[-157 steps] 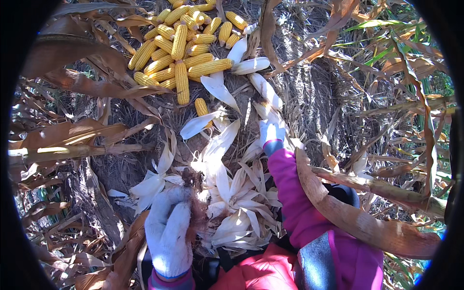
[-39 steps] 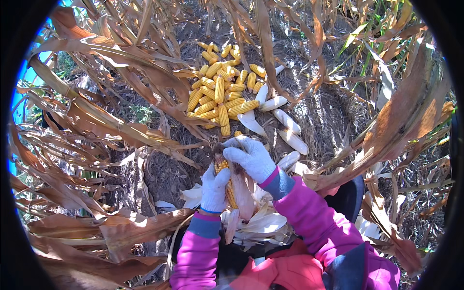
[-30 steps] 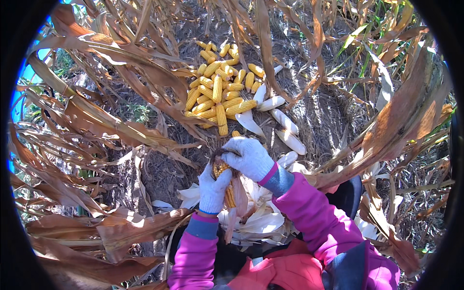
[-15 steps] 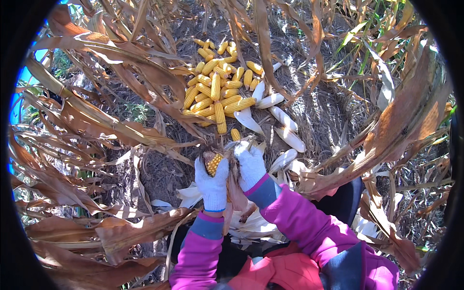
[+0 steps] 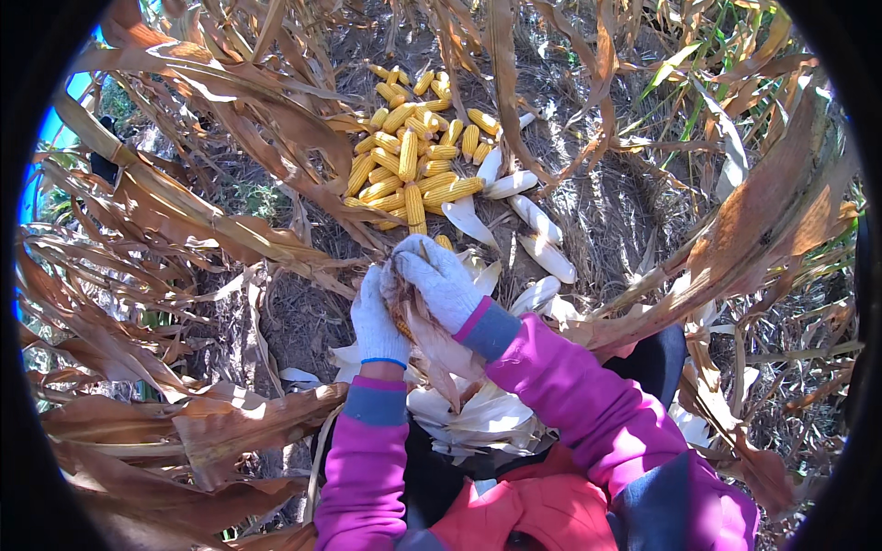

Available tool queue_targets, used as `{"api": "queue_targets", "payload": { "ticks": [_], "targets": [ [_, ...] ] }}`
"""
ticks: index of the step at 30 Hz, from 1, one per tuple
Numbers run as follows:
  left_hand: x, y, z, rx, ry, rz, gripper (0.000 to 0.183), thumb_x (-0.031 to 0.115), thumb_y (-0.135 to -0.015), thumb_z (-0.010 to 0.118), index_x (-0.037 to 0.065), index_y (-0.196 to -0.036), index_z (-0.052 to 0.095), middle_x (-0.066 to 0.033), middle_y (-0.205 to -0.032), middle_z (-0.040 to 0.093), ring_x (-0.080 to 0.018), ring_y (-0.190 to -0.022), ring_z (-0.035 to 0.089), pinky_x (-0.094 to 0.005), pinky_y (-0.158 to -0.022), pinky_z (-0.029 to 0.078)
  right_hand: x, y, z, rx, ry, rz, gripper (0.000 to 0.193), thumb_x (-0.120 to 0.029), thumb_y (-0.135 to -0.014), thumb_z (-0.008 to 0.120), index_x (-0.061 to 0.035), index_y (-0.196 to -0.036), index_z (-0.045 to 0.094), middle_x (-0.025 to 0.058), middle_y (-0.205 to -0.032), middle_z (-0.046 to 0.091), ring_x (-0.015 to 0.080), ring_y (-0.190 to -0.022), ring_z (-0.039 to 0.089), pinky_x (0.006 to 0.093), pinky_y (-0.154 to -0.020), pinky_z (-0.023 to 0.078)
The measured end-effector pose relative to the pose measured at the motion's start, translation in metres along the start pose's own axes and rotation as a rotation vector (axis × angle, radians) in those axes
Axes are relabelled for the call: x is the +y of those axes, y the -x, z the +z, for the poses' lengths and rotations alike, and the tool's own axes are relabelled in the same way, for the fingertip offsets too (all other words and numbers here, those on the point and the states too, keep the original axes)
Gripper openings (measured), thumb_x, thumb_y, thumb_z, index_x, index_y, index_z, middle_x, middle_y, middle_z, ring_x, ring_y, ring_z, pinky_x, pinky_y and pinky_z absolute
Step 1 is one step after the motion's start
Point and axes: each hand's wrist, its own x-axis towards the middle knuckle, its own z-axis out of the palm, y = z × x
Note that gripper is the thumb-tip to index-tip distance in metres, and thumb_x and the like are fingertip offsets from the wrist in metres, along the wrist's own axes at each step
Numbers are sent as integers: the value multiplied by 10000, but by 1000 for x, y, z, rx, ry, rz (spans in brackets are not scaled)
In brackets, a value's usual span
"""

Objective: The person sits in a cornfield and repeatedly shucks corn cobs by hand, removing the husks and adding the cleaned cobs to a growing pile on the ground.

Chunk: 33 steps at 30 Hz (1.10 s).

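My left hand [image 5: 377, 320], in a white knit glove, is closed round an ear of corn, of which only a few yellow kernels [image 5: 402, 327] show under the husk. My gloved right hand [image 5: 439, 283] presses against it from the right, fingers curled over the top of the dry husk [image 5: 430, 335]. The pale brown husk leaves hang down between my wrists. Most of the ear is hidden by the gloves and leaves. Just beyond my hands lies a pile of bare yellow corn ears [image 5: 404, 156] on the ground.
White husked-over ears [image 5: 537, 220] lie right of the pile. Loose pale husks [image 5: 478, 418] are heaped close to my body. Dry corn stalks and leaves [image 5: 230, 230] arch over the left side, and more brown leaves [image 5: 753, 239] hang at the right.
My right hand has moved left and over the top of the ear, meeting my left hand. The kernels that showed in my left hand are now mostly covered by husk.
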Motion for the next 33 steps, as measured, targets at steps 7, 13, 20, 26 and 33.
{"api": "queue_targets", "payload": {
  "ticks": [7,13,20,26,33],
  "targets": [
    [55,-14,-20,119,-91,174,328,334,-955,644,25,-1065,624,-84,-887,659,-227,-765,678,-360,-688,576,-22,93,-43,-294,426,307,252,-244,-1029,522,-8,-1012,612,19,-797,579,109,-713,525,256,-676,450],
    [46,-18,-20,162,-83,138,307,350,-963,617,68,-1085,606,-86,-917,657,-240,-789,660,-408,-727,578,1,148,-93,58,15,662,271,-306,-992,608,-36,-990,576,25,-774,563,107,-690,532,273,-635,442],
    [35,0,0,13,-186,223,308,264,-962,605,17,-1145,588,-111,-940,656,-212,-794,654,-348,-703,560,-7,100,-53,-161,824,198,930,-522,-689,822,30,-1359,487,248,-1249,630,386,-1160,616,433,-960,500],
    [28,24,13,-350,-207,134,359,264,-938,630,-3,-1174,586,-99,-971,660,-197,-865,661,-316,-783,555,71,114,-42,-214,593,144,896,-463,-666,896,13,-1337,541,156,-1074,718,313,-953,688,412,-856,545],
    [9,64,20,-461,-426,-31,403,27,-826,736,8,-1194,574,-42,-1029,663,-107,-882,639,-253,-766,539,82,167,-23,-48,-7,657,791,-257,-724,895,-11,-1379,526,95,-1313,612,187,-1166,578,352,-1029,460]
  ]
}}
